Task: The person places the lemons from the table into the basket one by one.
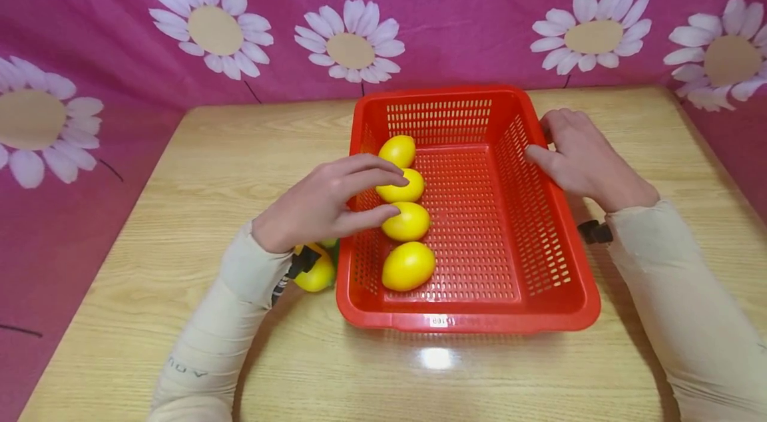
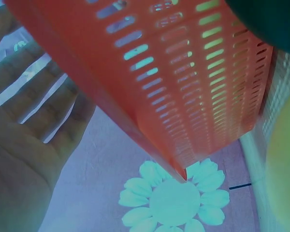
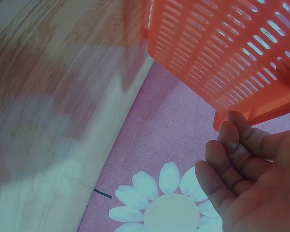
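A red plastic basket (image 1: 467, 322) with slotted walls stands on the table. Several lemons (image 1: 409, 266) lie in a row along its left inner side. My left hand (image 1: 332, 199) reaches over the left rim, its fingers spread and extended above the middle lemons; nothing is held in it. In the left wrist view that hand (image 2: 34, 121) shows an empty palm beside the basket wall (image 2: 150, 82). My right hand (image 1: 590, 159) holds the right rim near the far corner, thumb over the inside and fingers outside. The right wrist view shows its curled fingers (image 3: 237, 159) at the rim.
Left of the basket, partly hidden under my left wrist, sits a yellow fruit (image 1: 316, 273) with something green (image 1: 333, 250) by it. The wooden table (image 1: 180, 209) meets a pink flowered cloth (image 1: 455, 22) at the back and sides.
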`<action>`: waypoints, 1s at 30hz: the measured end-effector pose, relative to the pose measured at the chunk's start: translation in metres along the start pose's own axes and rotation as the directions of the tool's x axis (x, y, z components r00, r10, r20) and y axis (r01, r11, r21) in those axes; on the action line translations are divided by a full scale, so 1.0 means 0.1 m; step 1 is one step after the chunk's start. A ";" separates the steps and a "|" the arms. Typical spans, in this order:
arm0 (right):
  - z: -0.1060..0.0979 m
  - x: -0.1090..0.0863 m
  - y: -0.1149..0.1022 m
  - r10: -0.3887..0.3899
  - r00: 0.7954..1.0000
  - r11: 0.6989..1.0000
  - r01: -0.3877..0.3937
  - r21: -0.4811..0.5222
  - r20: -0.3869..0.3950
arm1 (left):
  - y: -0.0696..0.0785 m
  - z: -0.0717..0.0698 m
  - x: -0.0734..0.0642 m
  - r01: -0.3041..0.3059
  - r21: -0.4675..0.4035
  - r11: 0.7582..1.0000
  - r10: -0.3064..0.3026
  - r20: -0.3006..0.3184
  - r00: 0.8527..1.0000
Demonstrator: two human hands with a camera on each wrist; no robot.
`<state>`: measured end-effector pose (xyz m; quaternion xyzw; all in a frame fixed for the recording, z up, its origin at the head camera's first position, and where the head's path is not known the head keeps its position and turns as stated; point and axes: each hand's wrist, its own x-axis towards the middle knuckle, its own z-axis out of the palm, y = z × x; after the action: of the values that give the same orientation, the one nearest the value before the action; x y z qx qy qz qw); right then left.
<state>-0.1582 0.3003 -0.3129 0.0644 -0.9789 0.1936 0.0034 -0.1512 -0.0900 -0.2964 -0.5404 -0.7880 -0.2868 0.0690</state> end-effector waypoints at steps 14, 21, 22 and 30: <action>0.00 0.00 -0.01 -0.019 1.000 1.000 0.019 -0.010 -0.024 | -0.07 -0.09 -0.07 0.103 -0.007 0.995 -0.103 0.011 0.995; 0.01 -0.01 0.01 -0.008 1.000 1.000 0.008 0.001 -0.013 | -0.08 -0.17 -0.10 0.137 -0.007 0.991 -0.136 0.026 0.990; 0.01 -0.01 0.01 -0.009 1.000 1.000 0.009 0.000 -0.013 | -0.08 -0.17 -0.11 0.136 -0.002 0.991 -0.136 0.025 0.990; 0.00 0.00 0.00 0.015 1.000 1.000 -0.015 -0.001 0.010 | -0.08 -0.21 -0.12 0.153 0.015 0.988 -0.153 0.030 0.988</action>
<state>-0.1579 0.3006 -0.3134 0.0579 -0.9795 0.1931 -0.0028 -0.1575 -0.1132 -0.2868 -0.4822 -0.8299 -0.2780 0.0380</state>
